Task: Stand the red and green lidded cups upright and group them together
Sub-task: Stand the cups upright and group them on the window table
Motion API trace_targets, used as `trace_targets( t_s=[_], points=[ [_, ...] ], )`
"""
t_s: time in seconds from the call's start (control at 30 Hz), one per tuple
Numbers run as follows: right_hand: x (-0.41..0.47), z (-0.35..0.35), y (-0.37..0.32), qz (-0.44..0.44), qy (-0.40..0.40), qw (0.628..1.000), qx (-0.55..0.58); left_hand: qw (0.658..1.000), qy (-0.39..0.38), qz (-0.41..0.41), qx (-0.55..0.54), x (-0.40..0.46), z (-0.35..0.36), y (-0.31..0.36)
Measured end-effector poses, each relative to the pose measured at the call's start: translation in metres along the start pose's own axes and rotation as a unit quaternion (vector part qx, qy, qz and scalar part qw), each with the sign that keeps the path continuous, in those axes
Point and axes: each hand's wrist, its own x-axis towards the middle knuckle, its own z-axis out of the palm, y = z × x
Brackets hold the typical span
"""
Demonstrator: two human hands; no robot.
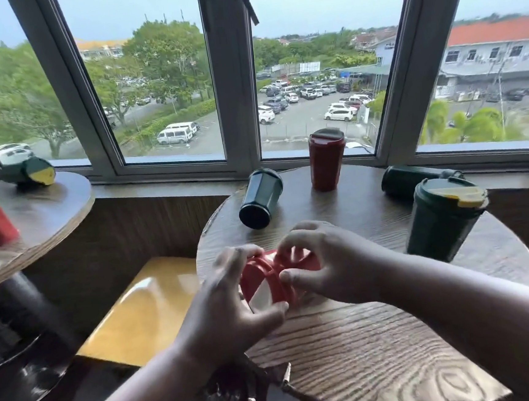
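A red lidded cup (271, 278) is held on its side at the near left of a round wooden table (364, 335), gripped at the lid end by the left hand (230, 302) and pinched around the body by the right hand (322, 259). Behind it, one red cup (327, 163) and one green cup (444, 219) are seen upright, while two green cups (260, 199) (415, 179) are lying down.

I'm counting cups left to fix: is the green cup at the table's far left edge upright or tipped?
Tipped. The green cup lies on its side on the table, its dark round base facing the camera, left of the upright red cup.
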Motion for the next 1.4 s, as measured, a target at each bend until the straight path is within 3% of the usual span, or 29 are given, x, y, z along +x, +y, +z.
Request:
trace_targets(
  t_s=[0.2, 0.4, 0.6, 0.93, 1.4],
  points=[
    [-0.004, -0.026, 0.01, 0.098, 0.046, 0.992, 0.065, 0.999, -0.015, 0.036, 0.005, 0.052, -0.018, 0.03],
    [-0.013, -0.056, 0.019, 0.152, 0.091, 0.982, 0.07, 0.995, -0.081, 0.057, -0.002, 0.098, -0.009, 0.063],
    [-0.022, -0.058, 0.026, 0.197, 0.068, 0.975, 0.082, 0.987, -0.092, 0.125, 0.041, 0.101, 0.001, 0.075],
    [-0.029, -0.068, 0.03, 0.22, 0.057, 0.972, 0.055, 0.988, -0.085, 0.131, -0.01, 0.108, 0.023, 0.074],
    [-0.019, -0.088, 0.039, 0.171, -0.032, 0.984, -0.025, 0.984, -0.119, 0.118, 0.052, 0.114, 0.017, 0.078]
  ],
)
